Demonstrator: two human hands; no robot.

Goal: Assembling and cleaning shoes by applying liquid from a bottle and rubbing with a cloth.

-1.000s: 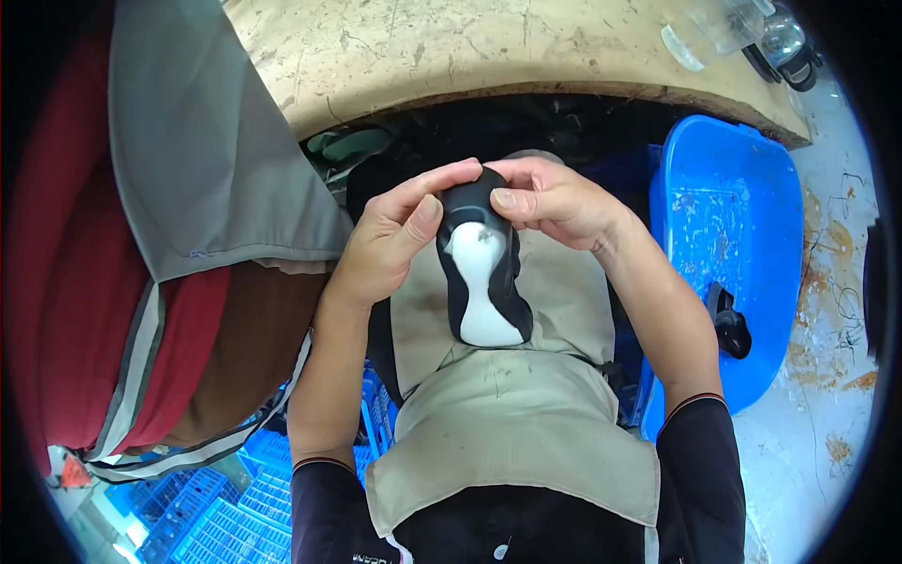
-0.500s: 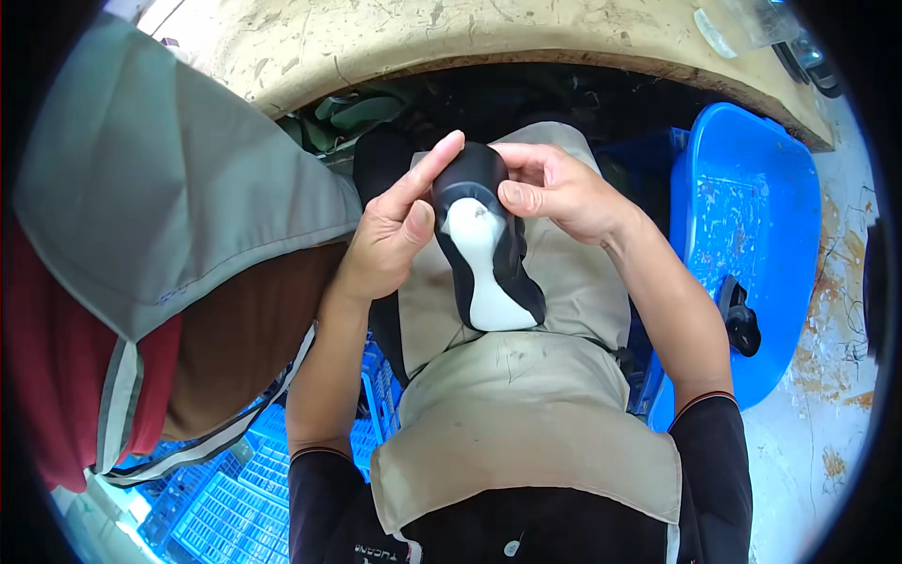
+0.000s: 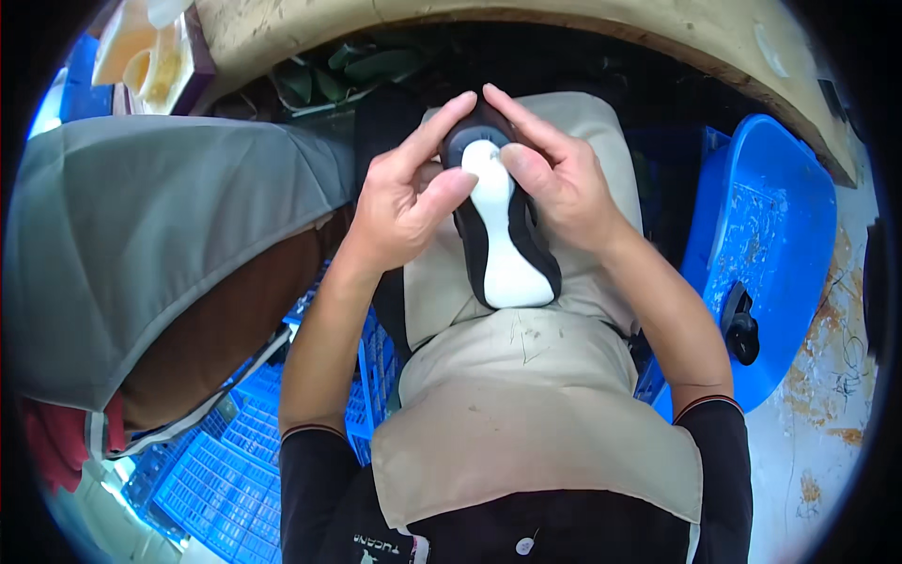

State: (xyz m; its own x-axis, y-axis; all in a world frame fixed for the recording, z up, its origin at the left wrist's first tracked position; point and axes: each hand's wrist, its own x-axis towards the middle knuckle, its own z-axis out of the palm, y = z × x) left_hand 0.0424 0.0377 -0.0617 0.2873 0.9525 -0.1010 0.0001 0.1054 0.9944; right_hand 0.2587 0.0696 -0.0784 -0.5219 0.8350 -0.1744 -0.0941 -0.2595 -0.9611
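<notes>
While the view has tipped further down than a second ago, the black shoe upper (image 3: 536,249) with its white insole (image 3: 503,244) stays over the apron-covered lap (image 3: 526,376), below the worktop's near edge (image 3: 601,33). Left hand (image 3: 399,202) and right hand (image 3: 564,183) remain clamped on its toe end, thumbs now pressing the insole; the pressing-in appears ongoing.
</notes>
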